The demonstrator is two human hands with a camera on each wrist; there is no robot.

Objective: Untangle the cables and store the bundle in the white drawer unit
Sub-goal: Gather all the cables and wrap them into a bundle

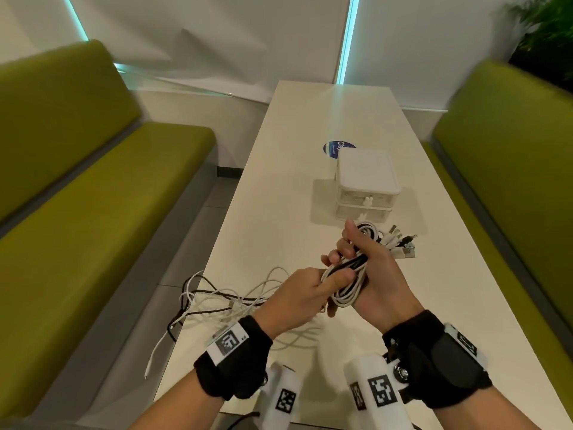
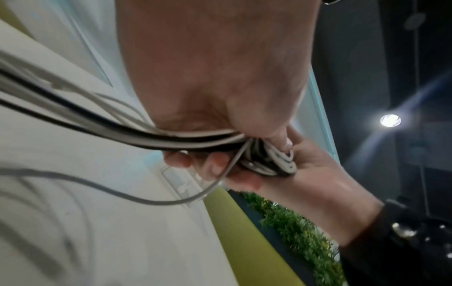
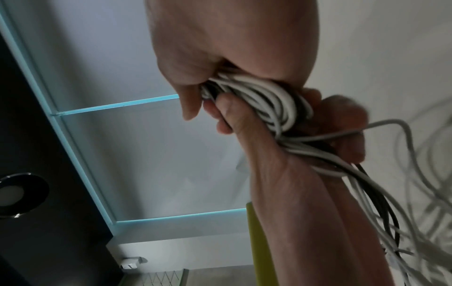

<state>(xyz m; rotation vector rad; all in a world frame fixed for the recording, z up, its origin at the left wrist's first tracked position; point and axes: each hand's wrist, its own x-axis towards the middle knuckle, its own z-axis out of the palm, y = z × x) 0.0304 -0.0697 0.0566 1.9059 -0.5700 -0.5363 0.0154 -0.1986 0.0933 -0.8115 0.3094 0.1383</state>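
White table [image 1: 279,187] between green benches [image 1: 93,181]

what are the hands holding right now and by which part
The right hand grips the coiled cable bundle around its middle; the left hand holds the loose strands beside the coil.

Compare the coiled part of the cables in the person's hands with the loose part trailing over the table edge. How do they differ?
The coiled bundle is wound in tight loops; the loose cables sprawl in open, crossing curves. The bundle is held above the table, gripped by the right hand and the left hand; the loose cables lie on the tabletop and hang off its edge. Both mix white and black cables.
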